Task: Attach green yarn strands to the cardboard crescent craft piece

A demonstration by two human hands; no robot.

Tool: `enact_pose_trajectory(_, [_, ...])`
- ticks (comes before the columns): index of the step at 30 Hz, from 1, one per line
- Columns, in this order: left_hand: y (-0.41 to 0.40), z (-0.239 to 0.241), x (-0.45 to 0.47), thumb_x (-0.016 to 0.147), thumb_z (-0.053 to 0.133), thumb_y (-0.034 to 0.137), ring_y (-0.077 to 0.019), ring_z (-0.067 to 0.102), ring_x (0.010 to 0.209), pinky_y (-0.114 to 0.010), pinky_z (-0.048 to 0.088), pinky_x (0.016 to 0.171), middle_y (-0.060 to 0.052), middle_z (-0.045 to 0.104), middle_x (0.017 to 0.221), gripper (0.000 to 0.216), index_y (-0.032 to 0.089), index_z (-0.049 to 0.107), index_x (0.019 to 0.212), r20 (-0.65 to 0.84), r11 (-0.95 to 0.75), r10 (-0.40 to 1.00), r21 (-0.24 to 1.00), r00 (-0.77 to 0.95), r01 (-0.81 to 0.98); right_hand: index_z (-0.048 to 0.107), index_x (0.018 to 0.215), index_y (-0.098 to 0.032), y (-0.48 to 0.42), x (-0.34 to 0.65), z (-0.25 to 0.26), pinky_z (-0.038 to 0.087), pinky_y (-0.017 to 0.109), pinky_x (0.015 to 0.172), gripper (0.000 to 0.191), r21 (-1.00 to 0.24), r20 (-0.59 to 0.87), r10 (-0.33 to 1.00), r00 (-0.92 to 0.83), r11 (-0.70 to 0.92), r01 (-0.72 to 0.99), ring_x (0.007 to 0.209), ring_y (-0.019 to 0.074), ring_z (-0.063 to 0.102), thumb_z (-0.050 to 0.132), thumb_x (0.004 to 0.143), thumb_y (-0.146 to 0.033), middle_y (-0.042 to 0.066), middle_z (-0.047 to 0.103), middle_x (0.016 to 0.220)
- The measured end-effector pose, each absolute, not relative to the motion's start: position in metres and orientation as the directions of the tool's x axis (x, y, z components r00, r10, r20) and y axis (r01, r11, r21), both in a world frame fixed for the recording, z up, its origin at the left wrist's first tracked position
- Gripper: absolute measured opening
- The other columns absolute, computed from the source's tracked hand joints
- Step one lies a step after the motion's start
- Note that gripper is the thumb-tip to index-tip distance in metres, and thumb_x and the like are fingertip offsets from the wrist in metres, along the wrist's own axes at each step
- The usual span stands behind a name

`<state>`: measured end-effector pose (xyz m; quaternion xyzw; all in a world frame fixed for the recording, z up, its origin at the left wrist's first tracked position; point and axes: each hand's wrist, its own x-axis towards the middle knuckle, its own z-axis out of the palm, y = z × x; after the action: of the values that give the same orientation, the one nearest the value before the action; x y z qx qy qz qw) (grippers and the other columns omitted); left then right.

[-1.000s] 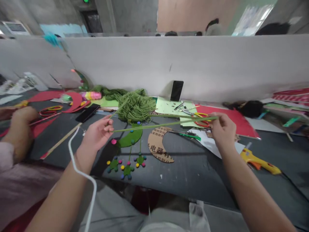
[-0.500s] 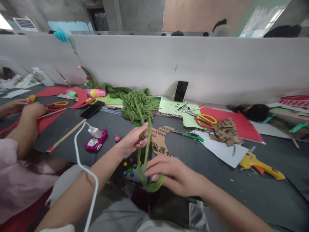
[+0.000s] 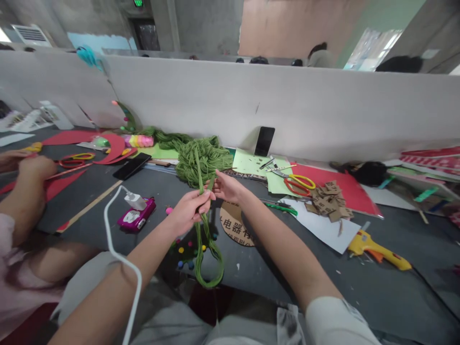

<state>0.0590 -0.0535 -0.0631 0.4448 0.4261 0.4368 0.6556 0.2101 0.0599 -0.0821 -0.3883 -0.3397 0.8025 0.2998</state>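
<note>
Since the green yarn loop (image 3: 198,254) dangles slack near the table's (image 3: 305,268) front edge, it could snag on the small coloured balls (image 3: 190,264) behind it if swung; balls are partly blocked by yarn, and what's under them is too dark to read. Cardboard (image 3: 235,227) to the right is partly covered by the right forearm (image 3: 276,235). Left hand (image 3: 190,208) pinches the bundle, thumb against fingers; right hand (image 3: 224,186) meets it at the fingertips, fingers bent, can't tell if gripping. Loose pinch would probably let strands slip out of line. Farther back, strands overlap the yarn heap (image 3: 203,158); same green, so any join is lost. If attached, a hard pull might drag or knot the heap.
</note>
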Motion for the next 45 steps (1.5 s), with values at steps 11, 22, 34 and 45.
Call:
enact_pose_trajectory(11, [-0.072, -0.055, 0.022, 0.093, 0.065, 0.052, -0.0071, 0.025, 0.049, -0.022, 0.018, 0.05, 0.007, 0.034, 0.052, 0.039, 0.015, 0.06, 0.079, -0.066, 0.051, 0.943, 0.997, 0.326, 0.054, 0.054, 0.099, -0.017, 0.122, 0.191, -0.084, 0.053, 0.018, 0.055, 0.024, -0.687, -0.423, 0.831, -0.361, -0.554, -0.47, 0.061, 0.0116, 0.064, 0.033, 0.109, -0.021, 0.003, 0.066, 0.071])
enact_pose_trajectory(22, [-0.072, -0.059, 0.028, 0.092, 0.06, 0.055, -0.0082, 0.025, 0.049, -0.022, 0.018, 0.048, 0.007, 0.033, 0.055, 0.04, 0.016, 0.061, 0.083, -0.095, 0.046, 0.957, 0.983, 0.276, 0.18, 0.064, 0.1, -0.009, 0.1, 0.19, -0.088, 0.059, 0.016, 0.066, 0.021, -0.701, -0.368, 0.858, -0.359, -0.51, -0.499, 0.07, 0.011, 0.07, 0.043, 0.103, -0.006, 0.009, 0.075, 0.079])
enact_pose_trajectory(34, [-0.077, -0.063, 0.03, 0.094, 0.054, 0.053, -0.0109, 0.033, 0.056, -0.024, 0.025, 0.053, 0.004, 0.04, 0.061, 0.04, 0.016, 0.058, 0.078, -0.16, -0.003, 0.901, 0.927, 0.403, 0.374, 0.059, 0.106, -0.015, 0.13, 0.198, -0.103, 0.063, 0.019, 0.065, 0.016, -0.763, -0.344, 0.921, -0.183, -0.388, -0.517, 0.069, 0.012, 0.073, 0.045, 0.103, -0.007, 0.006, 0.074, 0.077])
enact_pose_trajectory(45, [-0.073, -0.046, -0.008, 0.091, 0.062, 0.053, -0.0097, 0.032, 0.051, -0.021, 0.025, 0.05, 0.003, 0.042, 0.055, 0.04, 0.016, 0.065, 0.078, -0.187, 0.053, 0.939, 0.908, 0.29, 0.415, 0.057, 0.085, -0.017, 0.129, 0.225, -0.114, 0.06, 0.022, 0.058, 0.015, -0.877, -0.26, 0.952, -0.164, -0.304, -0.372, 0.059, 0.0133, 0.07, 0.062, 0.099, -0.017, 0.004, 0.071, 0.063])
